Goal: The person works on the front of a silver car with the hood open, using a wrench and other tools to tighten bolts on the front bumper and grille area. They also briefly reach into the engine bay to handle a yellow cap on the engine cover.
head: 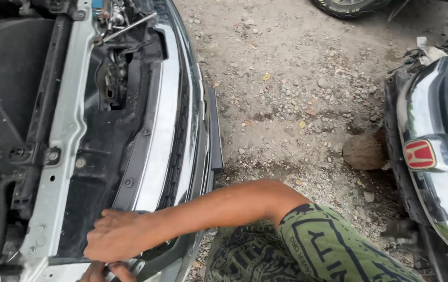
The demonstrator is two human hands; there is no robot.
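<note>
Green patterned cloth [307, 245] with dark markings covers the person's body at the bottom of the view, nearest the camera. From it a bare arm reaches across to the left.

That arm ends in the right hand [117, 235], which rests palm down on the front edge of a car. Its fingers are bent and pressed close on a long black plastic cover panel [104, 156] that sits on top of the car's front. I cannot tell if the hand grips something small under it.

Just below, at the very bottom edge, a few fingers of the left hand [104, 271] peek in. They touch the same spot, right under the right hand. Most of this hand is cut off, so I cannot tell if it is wide or closed.

The black panel is long and thin. Its long side runs from the bottom of the view, by the hands, up toward the top. Beside it on the right runs a shiny silver trim strip [164, 125], going the same way. On its left is a pale grey metal frame bar [62, 141] with round holes. Near the top sits a dark hood latch [112, 78].

Grey gravel ground [286, 94] lies to the right. A brown rock [365, 151] rests on it. Far right is another car's front with a red badge [420, 154].
</note>
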